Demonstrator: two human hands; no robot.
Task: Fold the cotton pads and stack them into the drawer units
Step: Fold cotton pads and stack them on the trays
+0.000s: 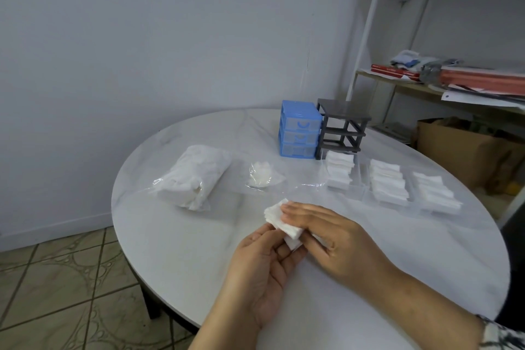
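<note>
Both hands grip small stack of white square cotton pads (279, 217) just above round white desk (176, 236), nearer the person than blue plastic drawer unit (299, 133): left hand (265, 270) under, right hand (326, 231) on top. Light, soft, floppy; prob. best pinched at edges.

A white round table (176, 250), metal shelving (369, 37), cardboard box (454, 150).

Both hands, L (264, 267) & R (329, 239), hold cotton pads (279, 217) over table (176, 236).
</note>
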